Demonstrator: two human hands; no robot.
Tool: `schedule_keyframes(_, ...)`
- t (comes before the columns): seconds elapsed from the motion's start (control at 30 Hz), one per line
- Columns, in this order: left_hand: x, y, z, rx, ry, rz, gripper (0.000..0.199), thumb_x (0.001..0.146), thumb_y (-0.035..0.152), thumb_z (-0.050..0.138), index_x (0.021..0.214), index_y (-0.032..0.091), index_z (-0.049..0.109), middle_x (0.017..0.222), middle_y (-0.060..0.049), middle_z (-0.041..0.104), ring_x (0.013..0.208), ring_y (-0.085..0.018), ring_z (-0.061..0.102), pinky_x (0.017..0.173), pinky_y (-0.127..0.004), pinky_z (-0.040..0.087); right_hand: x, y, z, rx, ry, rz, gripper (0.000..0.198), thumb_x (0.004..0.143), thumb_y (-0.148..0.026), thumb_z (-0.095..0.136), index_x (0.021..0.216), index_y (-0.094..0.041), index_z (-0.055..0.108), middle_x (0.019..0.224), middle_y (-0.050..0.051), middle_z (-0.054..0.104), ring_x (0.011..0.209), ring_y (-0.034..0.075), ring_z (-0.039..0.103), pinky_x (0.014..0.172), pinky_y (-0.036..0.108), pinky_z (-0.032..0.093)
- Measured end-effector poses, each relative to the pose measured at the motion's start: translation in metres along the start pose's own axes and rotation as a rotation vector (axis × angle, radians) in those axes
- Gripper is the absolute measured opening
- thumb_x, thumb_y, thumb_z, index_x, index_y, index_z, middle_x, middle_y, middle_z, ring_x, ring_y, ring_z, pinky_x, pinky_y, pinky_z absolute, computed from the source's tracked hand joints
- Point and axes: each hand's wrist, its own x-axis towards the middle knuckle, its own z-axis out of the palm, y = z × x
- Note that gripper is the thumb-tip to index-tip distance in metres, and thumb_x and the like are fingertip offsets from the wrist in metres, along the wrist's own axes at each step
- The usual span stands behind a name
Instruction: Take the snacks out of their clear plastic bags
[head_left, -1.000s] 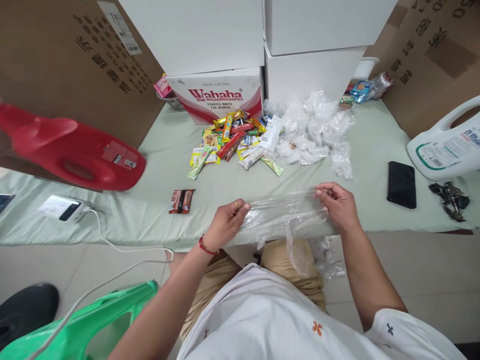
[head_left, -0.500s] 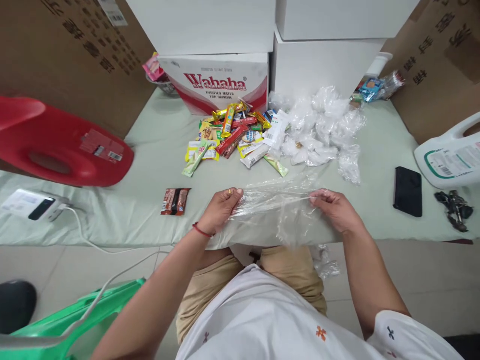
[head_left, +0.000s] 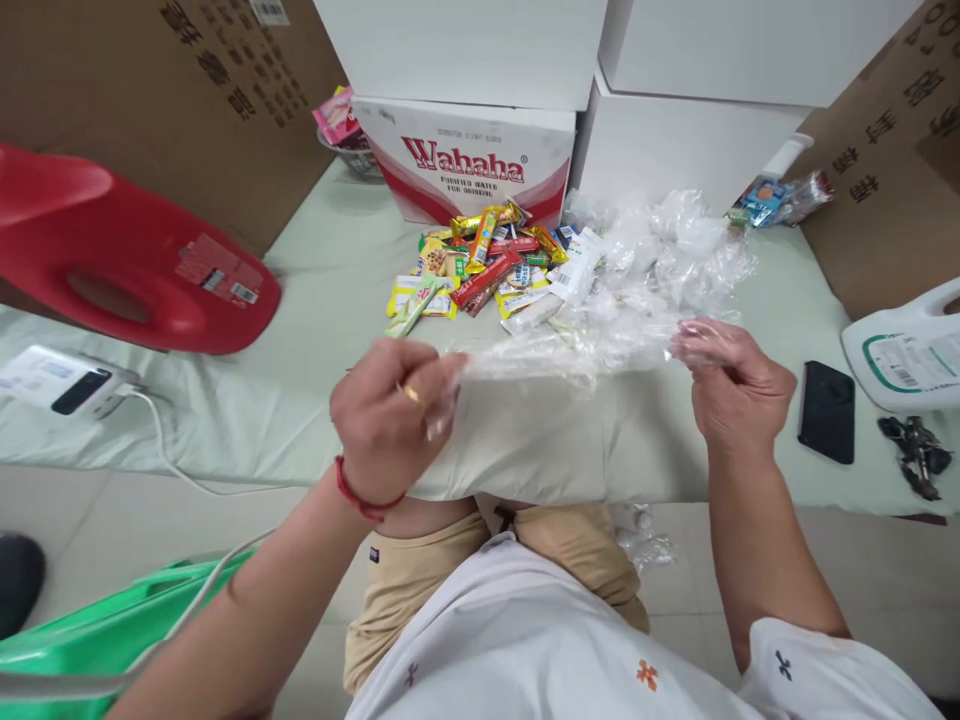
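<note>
A clear plastic bag is stretched sideways between my two hands above the front of the table. My left hand is closed round its left end, and my right hand grips the right end. Just behind the bag lies a pile of wrapped snacks in red, yellow and green packets. To the right of that pile is a heap of crumpled clear plastic bags, partly overlapped by the stretched one. The small brown packet on the table is hidden behind my left hand.
At left are a red jug and a white power bank with a cable. A Wahaba-red-and-white carton stands behind the snacks. At right lie a black phone, keys and a white jug.
Both hands have risen and moved further apart, pulling the clear plastic bag into a taut, narrow strip. My left hand has turned into a fist. The view has shifted slightly.
</note>
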Motion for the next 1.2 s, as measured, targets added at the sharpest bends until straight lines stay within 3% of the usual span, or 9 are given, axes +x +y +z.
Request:
schedule_keyframes(0.17, -0.057, 0.017, 0.000, -0.038, -0.243, 0.292, 0.021, 0.094, 0.012, 0.058, 0.111, 0.021, 0.067, 0.081, -0.003, 0.069, 0.067, -0.017, 0.061, 0.061, -0.031, 0.044, -0.045, 0.019, -0.025, -0.056, -0.241, 0.118, 0.012, 0.091, -0.026, 0.076, 0.093, -0.035, 0.084, 0.118, 0.002, 0.078, 0.105, 0.023, 0.075, 0.096, 0.042, 0.060)
schedule_keyframes(0.33, -0.107, 0.024, 0.000, -0.212, -0.628, 0.095, 0.037, 0.092, 0.019, 0.056, 0.128, 0.016, 0.064, 0.113, -0.013, 0.074, 0.093, -0.023, 0.071, 0.070, -0.033, 0.055, -0.086, 0.038, -0.047, -0.097, -0.348, 0.256, 0.016, 0.095, -0.025, 0.071, 0.098, -0.034, 0.085, 0.124, 0.005, 0.076, 0.113, 0.023, 0.073, 0.097, 0.038, 0.058)
schedule_keyframes(0.47, -0.103, 0.033, -0.008, -0.459, -0.455, -0.074, 0.042, 0.090, 0.015, 0.048, 0.128, 0.017, 0.064, 0.119, -0.015, 0.070, 0.096, -0.022, 0.070, 0.077, -0.034, 0.057, -0.090, 0.035, -0.041, -0.090, -0.357, 0.254, 0.017, 0.095, -0.025, 0.070, 0.097, -0.034, 0.085, 0.126, 0.005, 0.075, 0.108, 0.021, 0.073, 0.097, 0.036, 0.057)
schedule_keyframes(0.6, -0.081, 0.038, 0.016, -0.253, -0.427, -0.027, 0.040, 0.095, 0.018, 0.054, 0.133, 0.023, 0.066, 0.138, -0.014, 0.068, 0.112, -0.028, 0.066, 0.095, -0.047, 0.052, -0.084, 0.027, -0.047, -0.122, -0.411, 0.284, 0.014, 0.094, -0.028, 0.070, 0.094, -0.030, 0.085, 0.119, 0.007, 0.076, 0.099, 0.021, 0.072, 0.090, 0.036, 0.057)
schedule_keyframes(0.77, -0.080, 0.019, 0.056, -0.191, -0.541, -0.227, 0.036, 0.101, 0.034, 0.054, 0.134, 0.024, 0.065, 0.146, -0.013, 0.063, 0.144, -0.034, 0.048, 0.117, -0.058, 0.038, -0.113, 0.008, -0.138, -0.107, -0.385, 0.613, 0.025, 0.085, -0.040, 0.076, 0.065, -0.025, 0.073, 0.073, 0.006, 0.066, 0.077, 0.023, 0.064, 0.069, 0.036, 0.054)
schedule_keyframes(0.9, -0.097, -0.004, 0.062, -0.181, -0.429, -0.377, 0.029, 0.101, 0.034, 0.051, 0.120, 0.021, 0.069, 0.126, -0.013, 0.068, 0.127, -0.029, 0.059, 0.110, -0.051, 0.047, -0.168, -0.005, -0.218, -0.221, -0.739, 1.147, 0.028, 0.077, -0.047, 0.071, 0.061, -0.024, 0.069, 0.068, 0.006, 0.063, 0.063, 0.022, 0.058, 0.058, 0.037, 0.050)
schedule_keyframes(1.0, -0.108, -0.010, 0.064, -0.125, -0.441, -0.393, 0.027, 0.101, 0.032, 0.050, 0.111, 0.019, 0.071, 0.121, -0.014, 0.068, 0.117, -0.029, 0.061, 0.103, -0.049, 0.051, -0.199, 0.007, -0.235, -0.470, -0.909, 1.321, 0.028, 0.065, -0.048, 0.065, 0.053, -0.024, 0.058, 0.058, 0.003, 0.056, 0.058, 0.023, 0.057, 0.058, 0.037, 0.052)
schedule_keyframes(1.1, -0.111, -0.008, 0.068, -0.077, -0.456, -0.348, 0.027, 0.101, 0.031, 0.050, 0.111, 0.018, 0.071, 0.122, -0.016, 0.068, 0.118, -0.031, 0.060, 0.100, -0.050, 0.051, -0.196, 0.029, -0.232, -0.846, -0.609, 1.149, 0.025, 0.065, -0.048, 0.054, 0.067, -0.025, 0.063, 0.071, 0.008, 0.067, 0.075, 0.032, 0.068, 0.076, 0.047, 0.058)
schedule_keyframes(1.2, -0.112, -0.006, 0.069, -0.057, -0.450, -0.323, 0.027, 0.101, 0.029, 0.049, 0.112, 0.017, 0.071, 0.122, -0.016, 0.068, 0.118, -0.032, 0.060, 0.098, -0.050, 0.051, -0.168, 0.037, -0.231, -1.269, -0.243, 0.872, 0.052, 0.068, -0.046, 0.050, 0.102, -0.013, 0.072, 0.115, 0.027, 0.069, 0.116, 0.045, 0.066, 0.099, 0.056, 0.053)
